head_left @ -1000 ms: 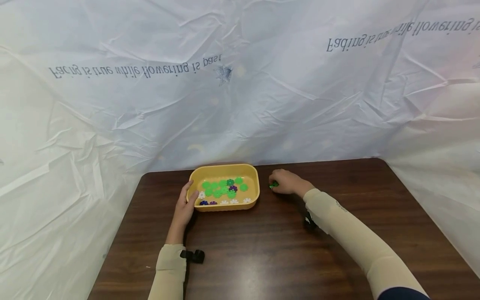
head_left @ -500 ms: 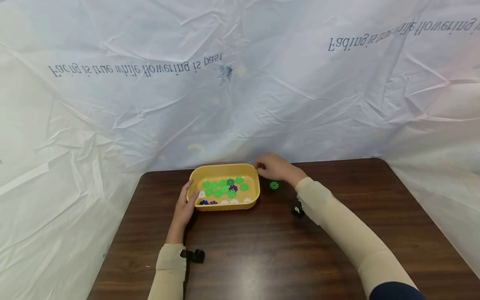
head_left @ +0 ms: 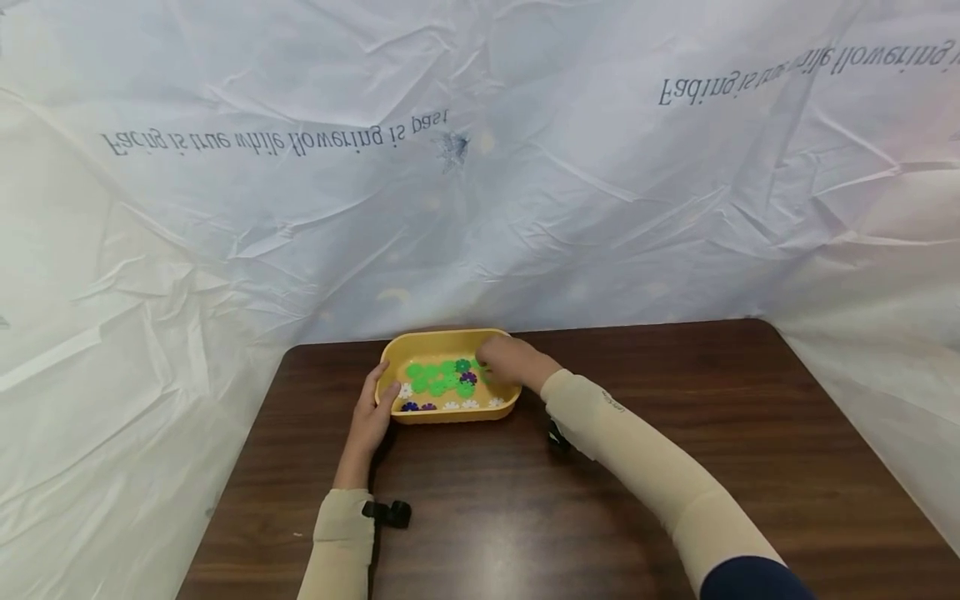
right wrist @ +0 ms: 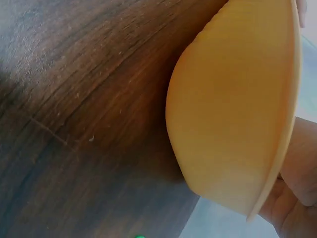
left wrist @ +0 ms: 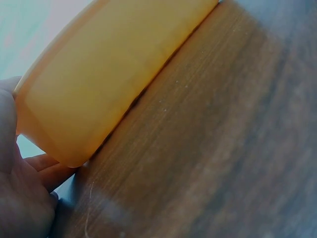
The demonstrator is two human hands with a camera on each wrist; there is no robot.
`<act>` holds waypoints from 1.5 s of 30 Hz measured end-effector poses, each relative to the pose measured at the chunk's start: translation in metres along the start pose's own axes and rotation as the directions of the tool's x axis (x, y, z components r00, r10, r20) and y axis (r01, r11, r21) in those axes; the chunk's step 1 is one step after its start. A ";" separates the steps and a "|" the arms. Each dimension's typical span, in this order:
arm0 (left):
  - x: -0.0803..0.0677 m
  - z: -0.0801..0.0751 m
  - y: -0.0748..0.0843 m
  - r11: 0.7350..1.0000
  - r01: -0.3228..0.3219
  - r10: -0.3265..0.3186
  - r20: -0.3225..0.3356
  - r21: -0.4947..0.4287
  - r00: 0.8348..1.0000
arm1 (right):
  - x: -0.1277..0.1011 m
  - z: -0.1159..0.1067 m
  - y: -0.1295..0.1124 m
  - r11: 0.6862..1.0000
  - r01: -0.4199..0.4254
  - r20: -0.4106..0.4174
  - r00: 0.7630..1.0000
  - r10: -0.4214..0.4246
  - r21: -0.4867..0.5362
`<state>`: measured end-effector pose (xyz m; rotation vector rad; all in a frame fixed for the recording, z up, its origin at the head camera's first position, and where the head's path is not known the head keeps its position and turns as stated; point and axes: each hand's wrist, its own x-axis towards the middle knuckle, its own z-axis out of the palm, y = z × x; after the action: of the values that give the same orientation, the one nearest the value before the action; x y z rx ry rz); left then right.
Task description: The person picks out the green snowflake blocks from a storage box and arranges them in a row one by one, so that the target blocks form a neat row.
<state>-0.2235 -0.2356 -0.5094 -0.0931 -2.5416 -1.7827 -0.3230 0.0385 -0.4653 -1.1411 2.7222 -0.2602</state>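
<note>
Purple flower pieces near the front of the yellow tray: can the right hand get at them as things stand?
Probably yes. The right hand is already inside the open-topped yellow tray, over the green pieces. The purple pieces lie uncovered at the front-left, and the left hand only holds the tray's outer end.

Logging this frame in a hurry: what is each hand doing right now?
Left hand: holds the left end of the yellow tray.
Right hand: over the tray's right side, among the green pieces; whether it grips one cannot be told.
</note>
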 end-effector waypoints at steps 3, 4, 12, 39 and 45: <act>0.004 0.000 -0.007 1.000 0.008 -0.008 -0.004 -0.014 1.000 | 0.004 0.005 -0.001 1.000 -0.003 -0.028 1.000 0.002 -0.030; 0.006 0.000 -0.011 1.000 0.011 -0.011 -0.007 -0.019 1.000 | 0.005 0.006 -0.001 1.000 -0.008 -0.029 1.000 0.007 -0.029; 0.016 0.003 -0.036 1.000 -0.009 0.009 -0.042 -0.004 0.999 | 0.003 0.017 -0.004 0.999 -0.030 0.001 1.000 0.031 -0.031; 0.012 0.003 -0.031 1.000 0.020 -0.020 -0.025 -0.004 0.999 | 0.001 0.018 -0.013 1.000 -0.001 0.055 0.998 0.002 -0.028; 0.013 0.005 -0.039 1.000 -0.013 0.013 -0.049 0.004 0.999 | -0.008 0.006 -0.019 0.995 0.076 0.072 0.994 -0.080 0.067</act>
<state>-0.2389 -0.2434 -0.5470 -0.0641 -2.5051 -1.7527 -0.3029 0.0310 -0.4662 -1.2160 2.5892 -0.3075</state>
